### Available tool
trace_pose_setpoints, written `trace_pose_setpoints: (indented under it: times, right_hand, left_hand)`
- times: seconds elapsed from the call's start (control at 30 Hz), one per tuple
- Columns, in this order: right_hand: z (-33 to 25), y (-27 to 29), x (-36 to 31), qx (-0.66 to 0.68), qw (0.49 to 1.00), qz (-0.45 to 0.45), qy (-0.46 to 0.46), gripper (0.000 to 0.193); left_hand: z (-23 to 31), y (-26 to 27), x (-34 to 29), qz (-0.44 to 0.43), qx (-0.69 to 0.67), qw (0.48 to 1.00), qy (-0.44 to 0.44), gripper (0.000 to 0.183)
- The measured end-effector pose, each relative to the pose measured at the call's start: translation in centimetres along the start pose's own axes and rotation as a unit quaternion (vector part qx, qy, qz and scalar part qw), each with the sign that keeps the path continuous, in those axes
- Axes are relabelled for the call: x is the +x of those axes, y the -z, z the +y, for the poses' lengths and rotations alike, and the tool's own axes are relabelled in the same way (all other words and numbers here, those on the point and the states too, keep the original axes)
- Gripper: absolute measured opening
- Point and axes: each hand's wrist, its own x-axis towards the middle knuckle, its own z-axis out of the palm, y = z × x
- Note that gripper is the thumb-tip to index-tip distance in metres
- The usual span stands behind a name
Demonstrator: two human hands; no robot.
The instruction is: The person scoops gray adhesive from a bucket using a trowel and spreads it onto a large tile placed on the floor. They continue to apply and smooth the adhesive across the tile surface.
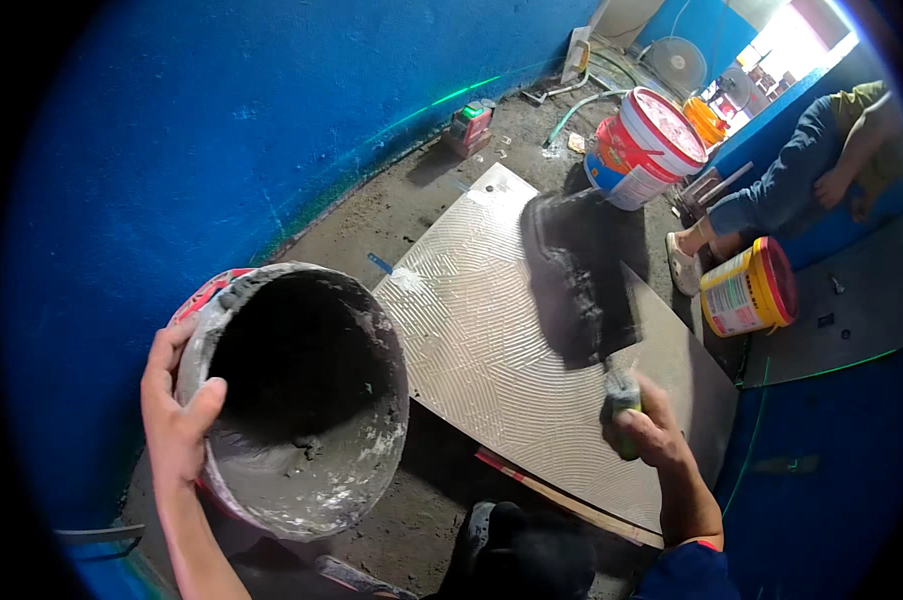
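My left hand (pixel 176 405) grips the rim of a bucket (pixel 306 500) that tilts at the left, its thumb over the edge. Grey mortar coats the bucket's inside, and its depth is in dark shadow. My right hand (pixel 651 425) is closed around the green-and-grey handle of a trowel (pixel 581 280), whose broad dark blade is smeared by motion. Beneath the trowel lies a large tile (pixel 491 340), its upper face covered with combed grey ridges. Whether the blade touches the tile, I cannot tell.
A red laser level (pixel 468 130) stands by the blue wall (pixel 221 110). Beyond the tile are a red-and-white bucket (pixel 641 150), a yellow bucket (pixel 746 290) and a seated person (pixel 801 180). A wooden strip (pixel 571 500) runs along the tile's near edge. Fans (pixel 674 65) stand farther back.
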Motion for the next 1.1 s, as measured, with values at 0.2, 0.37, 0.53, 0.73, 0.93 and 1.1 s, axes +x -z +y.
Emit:
trace_pose_setpoints:
  times: [0.2,0.37,0.53,0.73,0.93,1.1]
  right_hand:
    - [16.8,7.6,4.5,-0.343,0.91,0.23,0.05,0.02]
    - [18.4,6.5,3.1,-0.383,0.882,0.268,0.062,0.028]
    - [16.5,3.5,3.3,-0.371,0.912,0.172,-0.04,0.018]
    - [3.3,-11.4,4.6,-0.472,0.872,-0.088,0.095,0.03]
    - [-0.1,-25.8,17.1,-0.738,0.6,-0.153,0.269,0.028]
    - [3.8,-29.8,21.9,-0.774,0.575,-0.214,0.158,0.036]
  left_hand:
    - [-1.0,-0.3,1.2,-0.017,-0.033,0.999,-0.02,0.066]
    - [-1.4,1.4,0.7,0.008,-0.055,0.998,-0.036,0.054]
    - [-2.3,2.6,0.5,-0.001,0.047,0.997,-0.063,0.058]
    - [-2.5,2.4,-0.2,-0.047,-0.04,0.997,-0.035,0.06]
    - [-2.4,1.7,1.0,-0.04,0.023,0.997,-0.067,0.056]
    - [-3.8,0.8,1.0,-0.042,-0.031,0.997,-0.061,0.058]
